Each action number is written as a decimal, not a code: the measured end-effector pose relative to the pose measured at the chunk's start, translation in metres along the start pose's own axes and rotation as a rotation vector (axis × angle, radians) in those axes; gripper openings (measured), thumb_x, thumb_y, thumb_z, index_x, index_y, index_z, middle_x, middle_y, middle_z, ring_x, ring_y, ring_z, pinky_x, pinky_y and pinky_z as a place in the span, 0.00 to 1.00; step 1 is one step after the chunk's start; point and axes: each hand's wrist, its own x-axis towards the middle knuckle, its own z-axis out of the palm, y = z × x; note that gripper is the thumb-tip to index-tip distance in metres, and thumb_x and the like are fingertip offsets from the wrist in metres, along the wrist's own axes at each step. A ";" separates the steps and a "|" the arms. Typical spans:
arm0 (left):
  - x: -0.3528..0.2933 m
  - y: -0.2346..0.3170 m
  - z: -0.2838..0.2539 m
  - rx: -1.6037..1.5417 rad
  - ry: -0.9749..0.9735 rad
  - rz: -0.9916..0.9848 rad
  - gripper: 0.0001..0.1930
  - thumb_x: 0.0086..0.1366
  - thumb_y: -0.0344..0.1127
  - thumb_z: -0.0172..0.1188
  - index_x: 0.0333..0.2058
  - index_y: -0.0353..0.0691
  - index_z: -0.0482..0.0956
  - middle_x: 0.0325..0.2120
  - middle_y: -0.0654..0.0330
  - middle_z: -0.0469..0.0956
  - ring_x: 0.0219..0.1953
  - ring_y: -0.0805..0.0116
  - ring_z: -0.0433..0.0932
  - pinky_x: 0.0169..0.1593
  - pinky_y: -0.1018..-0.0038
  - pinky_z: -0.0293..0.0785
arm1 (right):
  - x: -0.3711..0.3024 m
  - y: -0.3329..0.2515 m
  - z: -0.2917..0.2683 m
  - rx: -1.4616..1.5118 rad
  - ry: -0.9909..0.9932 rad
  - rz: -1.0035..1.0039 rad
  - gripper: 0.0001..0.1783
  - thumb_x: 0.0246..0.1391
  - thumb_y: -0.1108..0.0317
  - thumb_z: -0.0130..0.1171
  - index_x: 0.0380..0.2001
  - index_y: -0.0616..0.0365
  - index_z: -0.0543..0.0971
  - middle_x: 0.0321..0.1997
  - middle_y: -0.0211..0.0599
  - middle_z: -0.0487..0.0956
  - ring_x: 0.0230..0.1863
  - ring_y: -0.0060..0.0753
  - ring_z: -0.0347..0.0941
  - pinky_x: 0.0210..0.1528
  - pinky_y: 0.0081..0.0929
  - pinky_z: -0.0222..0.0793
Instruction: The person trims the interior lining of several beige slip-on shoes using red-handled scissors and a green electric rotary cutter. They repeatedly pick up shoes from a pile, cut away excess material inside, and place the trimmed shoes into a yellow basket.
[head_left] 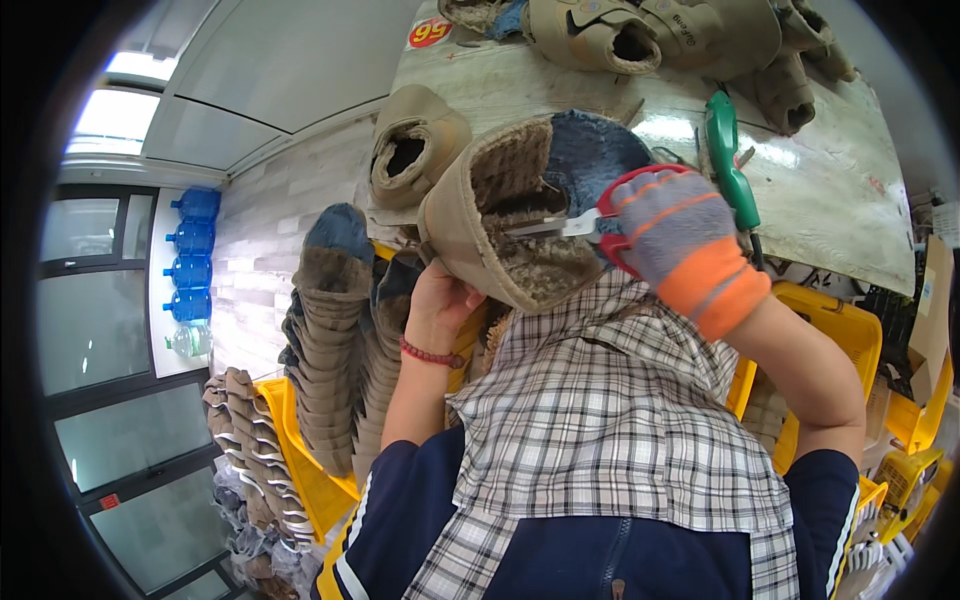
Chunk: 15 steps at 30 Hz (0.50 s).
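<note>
A khaki cap (pixel 455 225) with brown fleece lining and a blue panel inside is tilted with its opening toward me, above my lap. My bare left hand (pixel 445 298), a red bead bracelet at its wrist, grips the cap's lower left side; some of its fingers are hidden behind the cap. In a grey and orange glove, my right hand (pixel 685 235) closes around the red handles of a pair of scissors (pixel 580 225). The scissor blades reach into the cap's opening, against the fleece. What the tips touch there is too small to tell.
On the worktable (pixel 820 190) lie a green-handled tool (pixel 728 155), a single khaki cap (pixel 425 145) and several caps (pixel 690 35) along the back. Stacked caps (pixel 330 340) stand by a yellow crate (pixel 300 430) at left. Another yellow crate (pixel 845 310) is at right. Blue water jugs (pixel 192 240) line the wall.
</note>
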 end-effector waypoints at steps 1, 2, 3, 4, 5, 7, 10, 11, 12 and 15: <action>-0.003 0.001 0.006 -0.034 0.062 -0.015 0.13 0.62 0.36 0.51 0.42 0.36 0.76 0.33 0.59 0.81 0.28 0.68 0.81 0.15 0.79 0.69 | -0.004 0.010 -0.001 -0.021 0.087 -0.004 0.20 0.38 0.57 0.65 0.34 0.54 0.76 0.32 0.36 0.76 0.36 0.39 0.74 0.42 0.34 0.67; -0.005 0.001 0.009 -0.070 0.125 -0.029 0.13 0.62 0.36 0.51 0.42 0.36 0.76 0.33 0.59 0.81 0.27 0.68 0.81 0.15 0.79 0.69 | -0.008 0.023 0.000 -0.041 0.174 -0.010 0.20 0.38 0.56 0.66 0.34 0.53 0.76 0.32 0.37 0.76 0.35 0.40 0.73 0.42 0.35 0.67; -0.006 0.004 0.009 -0.070 0.112 -0.050 0.13 0.62 0.36 0.51 0.42 0.36 0.76 0.33 0.58 0.82 0.26 0.67 0.81 0.14 0.79 0.69 | -0.013 0.035 -0.002 -0.060 0.266 -0.013 0.20 0.37 0.55 0.66 0.34 0.53 0.76 0.32 0.37 0.76 0.35 0.41 0.73 0.41 0.36 0.67; -0.007 0.006 0.006 -0.074 0.098 -0.074 0.13 0.62 0.36 0.51 0.42 0.36 0.76 0.33 0.57 0.82 0.25 0.67 0.81 0.14 0.79 0.69 | -0.016 0.046 -0.002 -0.069 0.286 -0.029 0.21 0.36 0.54 0.67 0.33 0.52 0.75 0.34 0.38 0.75 0.35 0.42 0.71 0.41 0.38 0.66; -0.007 0.007 0.005 -0.079 0.085 -0.098 0.13 0.62 0.36 0.51 0.42 0.35 0.76 0.33 0.57 0.82 0.24 0.66 0.81 0.14 0.79 0.69 | -0.016 0.052 -0.001 -0.110 0.324 -0.028 0.21 0.36 0.54 0.67 0.34 0.52 0.75 0.34 0.38 0.75 0.36 0.42 0.71 0.41 0.38 0.66; -0.007 0.007 0.010 -0.140 0.078 -0.114 0.14 0.63 0.36 0.50 0.42 0.33 0.76 0.33 0.54 0.81 0.23 0.63 0.81 0.15 0.77 0.71 | -0.016 0.060 0.004 -0.188 0.404 -0.023 0.22 0.36 0.55 0.67 0.34 0.52 0.76 0.35 0.37 0.75 0.37 0.42 0.71 0.42 0.39 0.66; -0.007 0.009 0.007 -0.185 0.057 -0.163 0.16 0.63 0.36 0.49 0.43 0.31 0.75 0.33 0.53 0.81 0.24 0.61 0.81 0.16 0.75 0.74 | -0.008 0.076 0.016 -0.241 0.336 -0.063 0.27 0.32 0.58 0.68 0.39 0.52 0.75 0.37 0.37 0.75 0.41 0.42 0.71 0.44 0.39 0.66; -0.007 0.010 0.008 -0.195 0.049 -0.181 0.16 0.63 0.36 0.48 0.44 0.31 0.75 0.33 0.52 0.81 0.25 0.60 0.81 0.17 0.74 0.75 | -0.008 0.080 0.018 -0.250 0.343 -0.094 0.28 0.31 0.58 0.69 0.40 0.52 0.74 0.37 0.37 0.75 0.41 0.42 0.71 0.43 0.39 0.66; -0.008 0.010 0.008 -0.207 0.046 -0.196 0.16 0.63 0.36 0.48 0.44 0.30 0.75 0.34 0.52 0.81 0.25 0.60 0.81 0.17 0.74 0.76 | -0.006 0.081 0.019 -0.238 0.332 -0.092 0.30 0.29 0.59 0.68 0.41 0.51 0.74 0.37 0.36 0.75 0.41 0.41 0.71 0.44 0.39 0.65; -0.009 0.009 0.008 -0.220 -0.016 -0.198 0.16 0.64 0.34 0.47 0.45 0.31 0.75 0.36 0.51 0.80 0.27 0.59 0.81 0.20 0.71 0.77 | -0.004 0.075 0.015 -0.238 0.243 -0.057 0.29 0.28 0.59 0.68 0.41 0.51 0.74 0.36 0.35 0.75 0.38 0.41 0.71 0.43 0.38 0.66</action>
